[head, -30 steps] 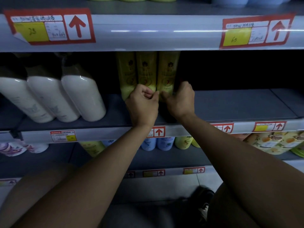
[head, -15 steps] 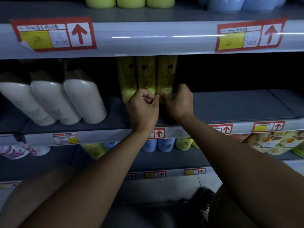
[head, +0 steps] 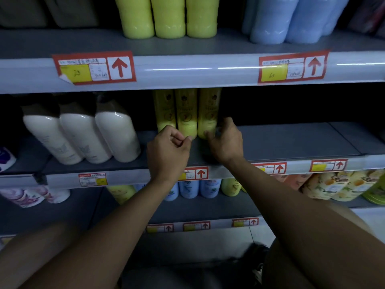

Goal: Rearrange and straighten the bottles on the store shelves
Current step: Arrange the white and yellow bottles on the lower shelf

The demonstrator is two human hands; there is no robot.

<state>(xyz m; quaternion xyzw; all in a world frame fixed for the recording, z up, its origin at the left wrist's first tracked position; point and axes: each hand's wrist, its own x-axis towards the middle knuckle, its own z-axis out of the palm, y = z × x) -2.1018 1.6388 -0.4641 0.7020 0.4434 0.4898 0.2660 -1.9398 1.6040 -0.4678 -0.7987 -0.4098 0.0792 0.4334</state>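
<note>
Three yellow bottles (head: 186, 113) stand upright in a tight row at mid-depth on the middle shelf (head: 291, 140), their tops hidden behind the rail of the shelf above (head: 187, 69). The right-hand bottle (head: 208, 113) is the one in hand: the right hand (head: 226, 140) curls round its base, thumb on the front face and fingers wrapped behind its right side. The left hand (head: 168, 151) sits just in front of the left and middle bottles, fingers curled with thumb tip against forefinger near the middle bottle's base; whether it actually pinches the bottle cannot be told from this view.

Judged step: squaring the yellow row and closing its gaps.

Procedure for a clean result:
1. Grip low, near the base, as shown; a high push may tip a tall bottle.
2. Slide rather than lift, keeping the base flat on the shelf.
3. Steady the neighbouring bottles with the left hand while the right one moves.
4. Turn each printed label forward.

Three white bottles (head: 83, 134) stand well apart to the left. The shelf above carries green bottles (head: 168, 17) and blue bottles (head: 291, 19); assorted bottles fill the lower shelf (head: 208, 207).
</note>
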